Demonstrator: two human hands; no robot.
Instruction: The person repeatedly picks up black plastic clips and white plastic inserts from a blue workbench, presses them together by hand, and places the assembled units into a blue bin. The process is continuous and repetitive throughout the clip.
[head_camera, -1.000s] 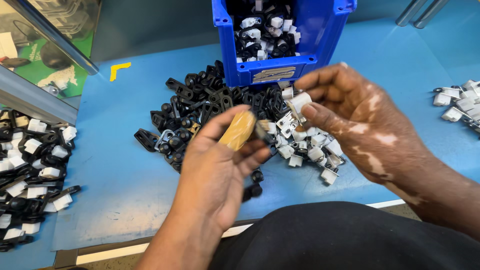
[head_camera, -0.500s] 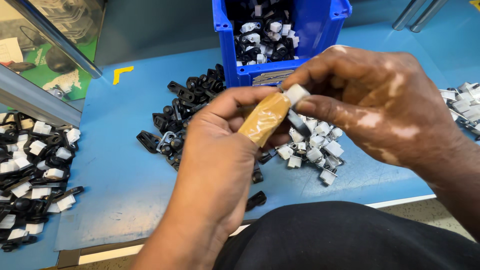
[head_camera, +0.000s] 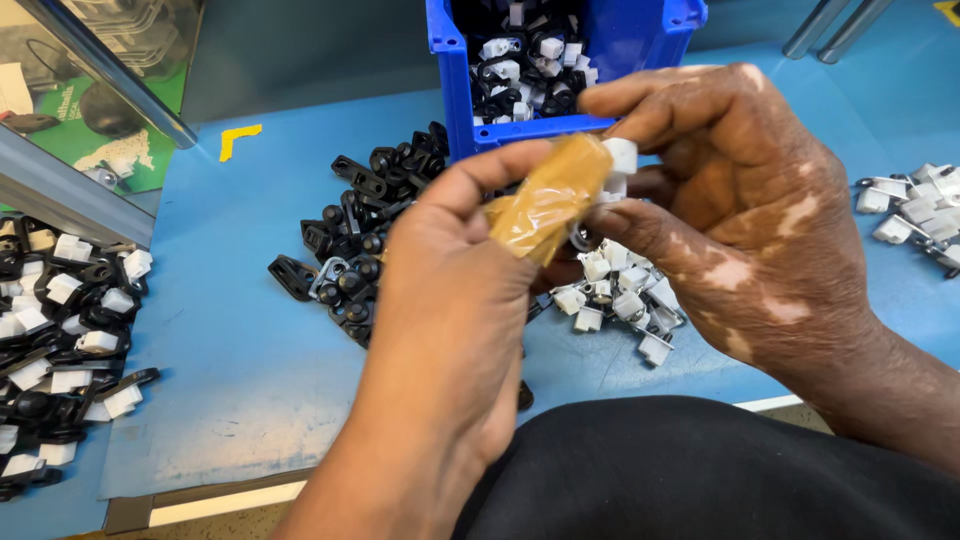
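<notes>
Small white clip (head_camera: 620, 157) pinched between both hands above the blue table (head_camera: 250, 330), right hand (head_camera: 740, 210) fingertips clamped on it, left hand (head_camera: 450, 300) thumb in a tan cot (head_camera: 545, 205) pressing beside it, blocky white plastic

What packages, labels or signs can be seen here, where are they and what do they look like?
Label: pale strip on the blue bin's front lip, mostly hidden by the hands.
Printed card: top left behind a metal bar, green with pictures.
Yellow corner mark: L-shaped, on the blue table.
</notes>
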